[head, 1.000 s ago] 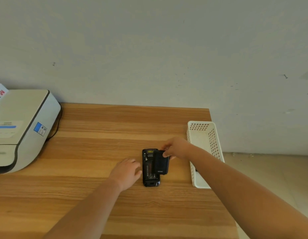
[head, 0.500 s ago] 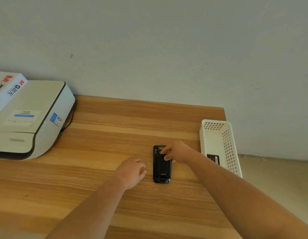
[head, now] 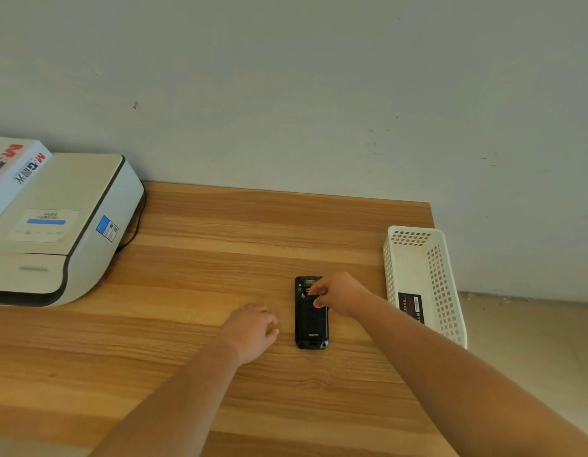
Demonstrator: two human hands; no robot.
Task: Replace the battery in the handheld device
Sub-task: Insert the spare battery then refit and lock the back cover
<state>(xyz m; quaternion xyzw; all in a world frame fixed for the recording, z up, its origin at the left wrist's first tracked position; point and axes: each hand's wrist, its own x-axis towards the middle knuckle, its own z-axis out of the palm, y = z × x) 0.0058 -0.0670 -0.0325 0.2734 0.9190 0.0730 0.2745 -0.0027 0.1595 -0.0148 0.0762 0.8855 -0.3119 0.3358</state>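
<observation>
A black handheld device (head: 311, 328) lies face down on the wooden table (head: 187, 341), its long side pointing away from me. A black battery sits in its back, flush with the case. My right hand (head: 343, 293) reaches over the device's upper half, with thumb and fingertips pinched at the battery's top edge, hiding that part. My left hand (head: 253, 328) rests on the table just left of the device, loosely curled, holding nothing and apart from the device. A second dark battery with a label (head: 411, 306) lies in the white basket.
The white perforated basket (head: 389, 258) stands at the table's right edge, close to my right forearm. A white printer (head: 71, 225) with a cable fills the left side, and a white box (head: 12, 166) lies on top of it. The wall runs behind the table.
The battery, held tilted beside the device a second ago, now lies seated in it. My right hand stayed at its top end. The left hand barely moved; the camera view shifted.
</observation>
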